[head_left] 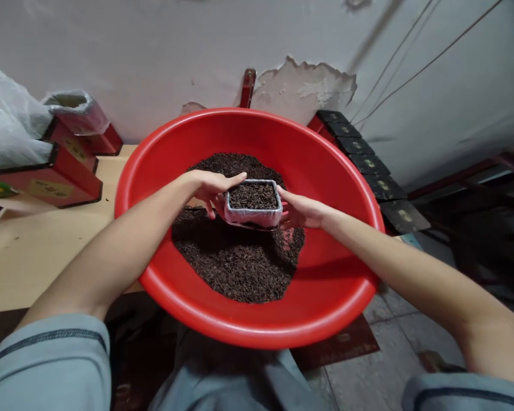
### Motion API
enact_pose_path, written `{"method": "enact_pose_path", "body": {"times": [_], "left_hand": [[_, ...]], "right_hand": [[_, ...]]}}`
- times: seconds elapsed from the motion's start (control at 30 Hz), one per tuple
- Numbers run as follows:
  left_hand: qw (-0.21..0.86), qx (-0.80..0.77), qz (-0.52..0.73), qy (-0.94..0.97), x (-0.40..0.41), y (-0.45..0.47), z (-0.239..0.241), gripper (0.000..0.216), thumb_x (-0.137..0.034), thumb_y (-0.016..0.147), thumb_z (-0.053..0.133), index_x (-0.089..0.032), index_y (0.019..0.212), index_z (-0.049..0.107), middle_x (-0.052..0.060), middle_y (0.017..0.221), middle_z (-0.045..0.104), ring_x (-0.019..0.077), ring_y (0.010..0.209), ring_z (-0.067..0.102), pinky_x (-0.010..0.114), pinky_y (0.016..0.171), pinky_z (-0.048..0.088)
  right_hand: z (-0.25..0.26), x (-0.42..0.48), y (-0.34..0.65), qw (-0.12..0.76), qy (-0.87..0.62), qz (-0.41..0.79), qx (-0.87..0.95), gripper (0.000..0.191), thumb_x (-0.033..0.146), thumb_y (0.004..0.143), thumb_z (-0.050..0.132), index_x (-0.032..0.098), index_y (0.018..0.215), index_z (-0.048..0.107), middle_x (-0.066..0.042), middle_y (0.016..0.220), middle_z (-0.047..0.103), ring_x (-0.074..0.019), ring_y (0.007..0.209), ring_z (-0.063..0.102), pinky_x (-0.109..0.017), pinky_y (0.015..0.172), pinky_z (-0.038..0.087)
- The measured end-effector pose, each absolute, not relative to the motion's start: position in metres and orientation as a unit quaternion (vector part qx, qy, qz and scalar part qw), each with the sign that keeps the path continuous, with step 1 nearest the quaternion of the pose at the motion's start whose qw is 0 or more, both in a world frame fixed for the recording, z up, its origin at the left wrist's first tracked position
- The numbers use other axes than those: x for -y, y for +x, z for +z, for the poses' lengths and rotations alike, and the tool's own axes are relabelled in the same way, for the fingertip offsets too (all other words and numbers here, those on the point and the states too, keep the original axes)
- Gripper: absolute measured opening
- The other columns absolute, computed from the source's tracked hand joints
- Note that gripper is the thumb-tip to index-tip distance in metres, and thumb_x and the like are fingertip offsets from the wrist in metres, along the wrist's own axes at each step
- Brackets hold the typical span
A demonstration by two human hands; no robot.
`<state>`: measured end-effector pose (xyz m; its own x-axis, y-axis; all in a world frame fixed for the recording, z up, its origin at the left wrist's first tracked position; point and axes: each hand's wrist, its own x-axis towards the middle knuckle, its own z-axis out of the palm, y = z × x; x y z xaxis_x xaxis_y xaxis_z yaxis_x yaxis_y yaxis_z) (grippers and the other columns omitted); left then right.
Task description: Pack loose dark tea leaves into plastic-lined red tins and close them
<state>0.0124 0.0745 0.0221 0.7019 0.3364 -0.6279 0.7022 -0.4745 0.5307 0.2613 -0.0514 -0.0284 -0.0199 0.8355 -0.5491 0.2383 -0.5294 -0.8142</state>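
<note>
Between my two hands is a small rectangular box (253, 217) lined with clear plastic, filled nearly to its rim with dark loose tea leaves (252, 196). My left hand (216, 187) grips its left end, thumb along the top edge. At the right end my right hand (302, 210) holds the box, its fingers partly hidden behind the side. The box is held level over a big red plastic basin (257, 328). More dark tea leaves (240, 268) lie heaped on the basin's floor.
Red boxes (64, 171) with plastic bags stand on the wooden table (55, 245) at left. A row of dark-lidded boxes (364, 154) runs along the right. Behind the basin is a peeling wall (154, 57). Floor tiles (368, 365) show at lower right.
</note>
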Motion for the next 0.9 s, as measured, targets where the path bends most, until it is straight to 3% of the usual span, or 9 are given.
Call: {"method": "enact_pose_path", "body": {"times": [0.07,0.13,0.27,0.4,0.53,0.6,0.77,0.9], "left_hand": [[0.405,-0.315,-0.214,0.831,-0.077,0.010,0.022,0.101,-0.074,0.102,0.000,-0.012,0.117,0.078,0.024,0.099,0.080,0.0269,0.090,0.078,0.036,0.078,0.060],[0.399,-0.341,-0.191,0.829,-0.079,0.007,0.024,0.086,-0.078,0.102,0.020,-0.015,0.122,0.075,0.020,0.102,0.081,0.0247,0.090,0.078,0.035,0.080,0.060],[0.440,-0.364,-0.139,0.809,-0.079,0.003,0.027,0.052,-0.060,0.101,0.052,-0.019,0.125,0.070,0.016,0.108,0.081,0.0218,0.091,0.077,0.036,0.083,0.060],[0.479,-0.433,-0.053,0.762,-0.073,0.003,0.032,0.018,-0.034,0.087,0.076,-0.018,0.094,0.071,0.008,0.085,0.077,0.0157,0.073,0.072,0.030,0.075,0.059],[0.481,-0.518,0.048,0.705,-0.065,0.004,0.038,0.028,-0.017,0.062,0.092,-0.018,0.062,0.064,0.000,0.053,0.058,0.0124,0.047,0.056,0.028,0.055,0.052],[0.465,-0.527,0.062,0.709,-0.062,0.005,0.042,0.034,-0.016,0.057,0.096,-0.018,0.057,0.062,-0.001,0.049,0.056,0.0130,0.044,0.054,0.028,0.050,0.048],[0.429,-0.532,0.062,0.727,-0.061,0.003,0.055,0.036,-0.017,0.058,0.096,-0.019,0.060,0.060,-0.001,0.050,0.058,0.0147,0.046,0.058,0.029,0.052,0.050],[0.430,-0.538,0.079,0.721,-0.066,-0.008,0.066,0.043,-0.017,0.059,0.096,-0.020,0.060,0.053,0.001,0.054,0.062,0.0180,0.054,0.066,0.028,0.054,0.052]], "right_hand": [[-0.026,0.052,0.259,0.310,-0.626,0.600,0.390,0.049,0.065,0.101,0.054,0.018,0.107,0.069,-0.012,0.089,0.075,-0.0184,0.068,0.068,-0.033,0.066,0.063],[-0.017,0.052,0.259,0.376,-0.612,0.590,0.370,0.029,0.043,0.097,0.071,0.019,0.114,0.068,-0.005,0.083,0.072,-0.0133,0.061,0.062,-0.029,0.067,0.061],[0.004,0.049,0.260,0.422,-0.605,0.566,0.368,0.056,0.016,0.076,0.083,0.022,0.128,0.065,0.000,0.086,0.071,-0.0113,0.058,0.060,-0.031,0.065,0.059],[0.018,0.050,0.259,0.438,-0.635,0.434,0.466,0.038,0.018,0.066,0.084,0.019,0.103,0.073,-0.001,0.081,0.070,-0.0128,0.061,0.060,-0.028,0.057,0.052],[0.035,0.053,0.250,0.360,-0.658,0.180,0.637,0.014,0.014,0.068,0.074,0.017,0.082,0.074,0.002,0.070,0.065,-0.0128,0.067,0.059,-0.026,0.065,0.047],[0.047,0.053,0.244,0.310,-0.667,0.125,0.666,0.020,0.005,0.067,0.068,0.016,0.082,0.075,0.002,0.069,0.065,-0.0123,0.067,0.058,-0.026,0.067,0.045],[0.071,0.050,0.239,0.236,-0.695,0.146,0.663,0.033,-0.002,0.066,0.068,0.014,0.093,0.077,0.001,0.071,0.065,-0.0110,0.062,0.054,-0.025,0.059,0.042],[0.075,0.045,0.245,0.190,-0.711,0.160,0.658,0.032,0.001,0.070,0.065,0.015,0.095,0.080,-0.001,0.070,0.069,-0.0119,0.057,0.055,-0.025,0.057,0.044]]}}
